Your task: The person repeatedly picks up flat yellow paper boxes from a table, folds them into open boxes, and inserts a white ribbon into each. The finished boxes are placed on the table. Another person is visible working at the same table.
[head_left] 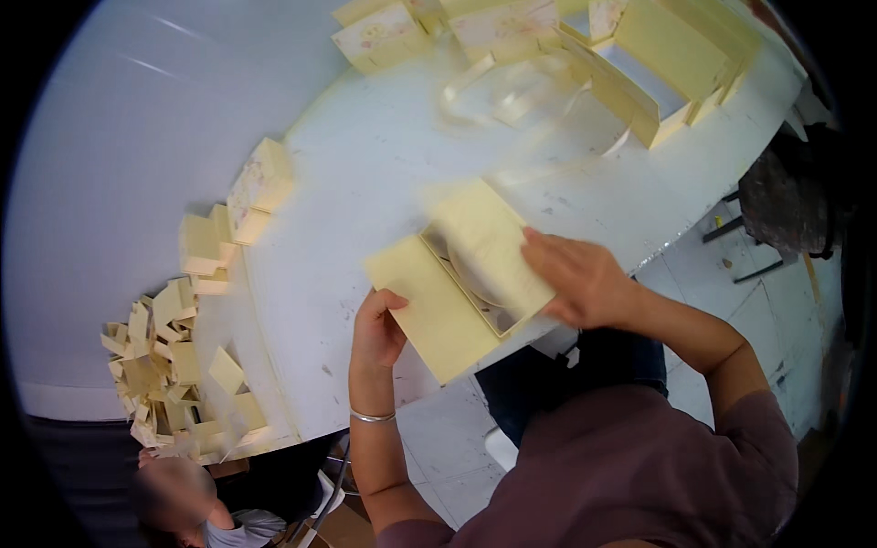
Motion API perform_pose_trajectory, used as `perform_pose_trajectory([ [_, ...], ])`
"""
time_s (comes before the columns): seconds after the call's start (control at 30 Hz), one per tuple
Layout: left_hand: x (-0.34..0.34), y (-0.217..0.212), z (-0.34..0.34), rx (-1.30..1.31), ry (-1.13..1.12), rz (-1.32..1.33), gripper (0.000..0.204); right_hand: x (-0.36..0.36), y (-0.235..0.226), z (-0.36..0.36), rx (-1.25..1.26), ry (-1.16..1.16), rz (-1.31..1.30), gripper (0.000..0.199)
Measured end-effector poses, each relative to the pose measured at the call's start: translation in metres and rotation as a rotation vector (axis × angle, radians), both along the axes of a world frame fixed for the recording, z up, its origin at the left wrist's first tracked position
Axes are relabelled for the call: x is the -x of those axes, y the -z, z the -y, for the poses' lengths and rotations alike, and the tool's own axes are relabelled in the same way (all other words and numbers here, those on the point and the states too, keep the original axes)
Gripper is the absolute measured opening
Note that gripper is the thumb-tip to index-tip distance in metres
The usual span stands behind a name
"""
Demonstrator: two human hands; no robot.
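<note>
Above the table's near edge I hold a pale yellow cardboard gift box point(437, 306) with two wide panels. Between its panels is a dark gap, crossed by a pale curved strip that looks like ribbon. My left hand point(376, 331) is closed on the left panel, its thumb on top and the other fingers underneath. At the right panel's outer edge, my right hand point(585, 281) grips with its fingers at the rim; that hand and panel are smeared by motion. The inside of the box is only partly visible.
Larger pale yellow boxes, one an open box point(639, 114), stand at the table's far side near pale loose ribbons point(525, 96). Smaller boxes point(260, 187) stand left, beside a heap of box pieces point(160, 356). Another person point(178, 498) sits at lower left.
</note>
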State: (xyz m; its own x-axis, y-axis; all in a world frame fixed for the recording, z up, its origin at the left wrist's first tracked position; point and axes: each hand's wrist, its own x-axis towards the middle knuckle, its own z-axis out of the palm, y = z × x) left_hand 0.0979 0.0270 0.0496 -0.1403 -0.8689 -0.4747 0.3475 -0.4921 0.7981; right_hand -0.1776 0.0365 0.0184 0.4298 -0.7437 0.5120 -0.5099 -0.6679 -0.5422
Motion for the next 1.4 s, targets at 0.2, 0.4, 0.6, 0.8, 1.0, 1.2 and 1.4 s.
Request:
perform_pose_trajectory([
  [0.2,0.014,0.01,-0.008,0.005,-0.017,-0.06,0.045,0.028,0.027,0.019,-0.893,0.252,1.311,0.043],
  [0.4,0.025,0.002,-0.011,0.092,0.021,-0.029,0.053,0.041,-0.024,0.018,-0.033,0.411,0.756,0.042],
  [0.6,0.041,-0.016,-0.003,0.334,-0.007,0.262,0.074,-0.016,-0.091,0.036,0.168,-0.196,-0.474,0.021],
  [0.8,0.049,-0.03,-0.007,0.578,-0.159,0.533,0.078,-0.076,-0.023,0.097,0.109,-0.116,-0.935,0.003],
  [1.0,0.061,-0.013,-0.02,0.525,-0.087,0.402,0.084,-0.05,-0.071,0.074,-0.138,-0.16,-0.556,0.007],
  [1.2,0.068,-0.012,-0.009,0.479,-0.029,0.237,0.081,0.116,-0.21,0.011,-0.564,-0.704,-0.567,0.022],
  [1.4,0.064,-0.019,-0.01,0.339,-0.048,0.146,0.068,0.166,-0.218,-0.048,0.226,0.475,-0.816,0.024],
])
